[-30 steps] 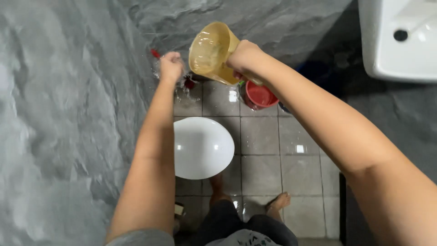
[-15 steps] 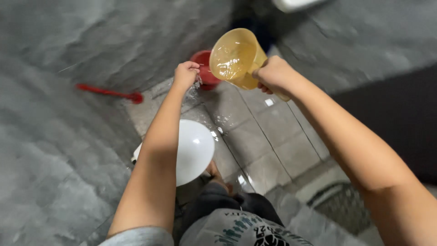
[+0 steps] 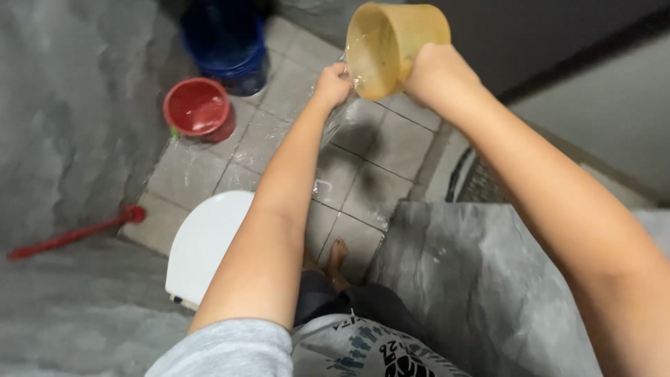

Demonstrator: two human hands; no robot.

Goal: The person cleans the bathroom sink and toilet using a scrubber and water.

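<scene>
Since half a second ago both hands have swung away from the small red plastic bucket (image 3: 199,107), now well apart at the left. Nearest, a white oval toilet lid (image 3: 202,241) lies below the left forearm, with grey marbled wall close on both sides and open wet grey floor tiles (image 3: 380,143) ahead. Farther out, the left hand (image 3: 332,84) is curled into a fist beside the rim of the translucent yellow plastic dipper (image 3: 391,45), which the right hand (image 3: 436,73) grips, tilted mouth-left, wet inside. Beyond stands a blue plastic bucket (image 3: 227,38); a red long-handled brush (image 3: 73,232) lies left.
</scene>
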